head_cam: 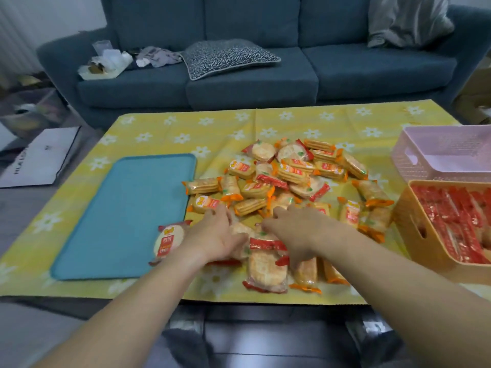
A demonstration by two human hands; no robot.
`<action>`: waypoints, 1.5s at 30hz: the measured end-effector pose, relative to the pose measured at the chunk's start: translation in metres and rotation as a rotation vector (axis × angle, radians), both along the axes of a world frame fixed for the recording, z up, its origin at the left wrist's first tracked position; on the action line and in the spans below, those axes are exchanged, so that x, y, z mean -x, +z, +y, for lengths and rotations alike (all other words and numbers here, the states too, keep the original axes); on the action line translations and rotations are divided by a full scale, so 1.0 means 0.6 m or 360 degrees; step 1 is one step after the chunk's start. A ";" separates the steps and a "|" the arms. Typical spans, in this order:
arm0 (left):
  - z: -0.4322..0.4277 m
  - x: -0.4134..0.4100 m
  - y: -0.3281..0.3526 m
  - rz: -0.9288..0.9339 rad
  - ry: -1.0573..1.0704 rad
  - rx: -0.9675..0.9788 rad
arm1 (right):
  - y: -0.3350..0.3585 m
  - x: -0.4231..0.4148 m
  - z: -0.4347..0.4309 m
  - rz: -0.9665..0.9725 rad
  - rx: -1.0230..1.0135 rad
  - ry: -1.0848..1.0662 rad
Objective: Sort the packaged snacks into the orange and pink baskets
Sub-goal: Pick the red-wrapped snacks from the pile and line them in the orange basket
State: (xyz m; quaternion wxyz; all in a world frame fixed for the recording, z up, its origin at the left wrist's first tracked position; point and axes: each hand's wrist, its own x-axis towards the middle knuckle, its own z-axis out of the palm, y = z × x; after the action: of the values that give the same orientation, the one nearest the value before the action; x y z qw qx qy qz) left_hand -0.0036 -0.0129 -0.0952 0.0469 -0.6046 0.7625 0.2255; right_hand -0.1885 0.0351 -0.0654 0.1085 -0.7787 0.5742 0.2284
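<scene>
Both hands are reaching into the loose pile of clear-wrapped cracker snack packets (287,179) with orange and red ends, lying mid-table on the yellow daisy-print cloth (164,128). Left hand (218,235) is lying palm down on the near packets with fingers bent into the pile; cannot tell if it is gripping any. Right hand (300,229) is sitting just beside it, fingers curling down over packets, grip also unclear. A round red-ended packet (168,241) is lying by the left wrist, overlapping the flat blue rectangular tray (119,208). The orange plastic basket (417,227) is sitting at the right, holding red-wrapped packets (457,219). The pink perforated plastic basket (435,144) is sitting just behind it.
</scene>
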 end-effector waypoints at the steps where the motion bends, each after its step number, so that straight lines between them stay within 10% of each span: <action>1: 0.006 0.007 -0.007 -0.0017 0.0047 0.0002 | -0.006 -0.002 -0.005 -0.0011 0.0026 -0.0013; 9: -0.036 -0.018 0.023 0.0505 0.0388 0.0019 | 0.048 0.038 -0.018 -0.0479 0.0550 -0.0428; 13: -0.049 -0.068 0.034 0.0452 0.0362 -0.0184 | 0.069 0.029 -0.004 -0.1206 0.0113 -0.0835; 23: -0.007 -0.039 0.007 0.0174 0.0287 -0.0238 | -0.019 -0.029 -0.005 -0.0943 -0.0291 -0.0826; 33: -0.016 -0.079 0.024 0.0627 0.0616 -0.0319 | -0.004 -0.008 -0.018 -0.0964 -0.0570 -0.0883; 41: -0.035 -0.193 0.011 0.0793 0.1070 -0.0325 | -0.026 -0.023 -0.040 -0.2304 -0.0652 -0.1483; 45: -0.019 -0.186 0.008 0.0783 0.1037 -0.0297 | -0.037 -0.077 -0.054 -0.2500 -0.0525 -0.1570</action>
State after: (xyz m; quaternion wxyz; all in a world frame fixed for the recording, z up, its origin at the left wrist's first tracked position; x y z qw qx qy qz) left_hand 0.1079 -0.0246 -0.0906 -0.1560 -0.7354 0.4962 0.4344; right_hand -0.1426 0.0026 -0.0876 0.6579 -0.3535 0.5619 -0.3555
